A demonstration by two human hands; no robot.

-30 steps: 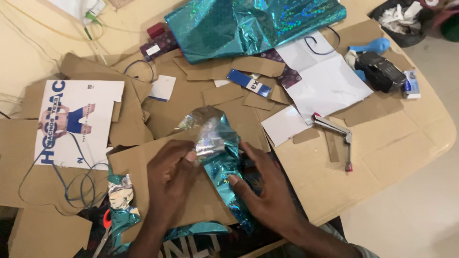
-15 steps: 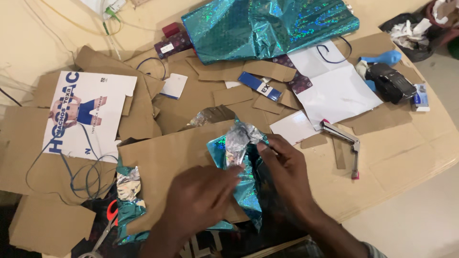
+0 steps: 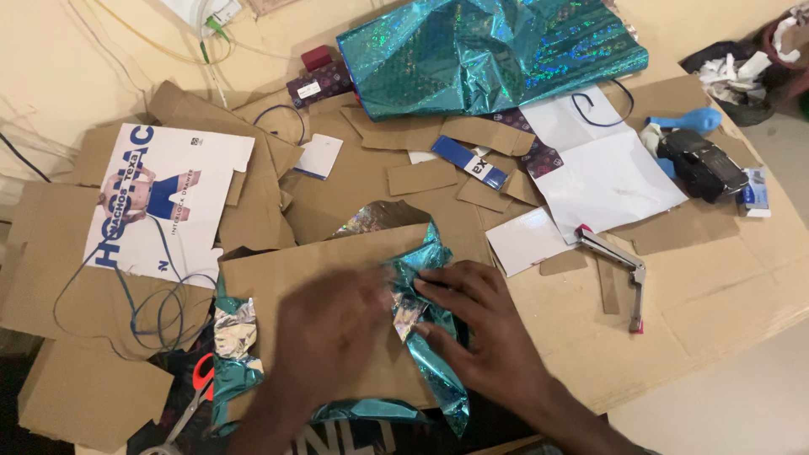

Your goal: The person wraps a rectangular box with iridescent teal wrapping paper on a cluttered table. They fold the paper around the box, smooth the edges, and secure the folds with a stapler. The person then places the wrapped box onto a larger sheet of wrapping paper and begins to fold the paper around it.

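Left hand: my left hand (image 3: 333, 324), blurred, lies palm down on the flat brown cardboard panel (image 3: 278, 278); grip cannot tell.
Right hand: my right hand (image 3: 480, 324), fingers spread, presses the foil.
Foil: crumpled teal holographic foil strip (image 3: 425, 329) lies between both hands, over the panel's right edge.
Beyond right hand: grey metal stapler (image 3: 619, 265).

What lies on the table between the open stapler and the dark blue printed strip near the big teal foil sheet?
In the head view, a white glossy card lies between the stapler and the blue strip, with small brown cardboard scraps beside it.
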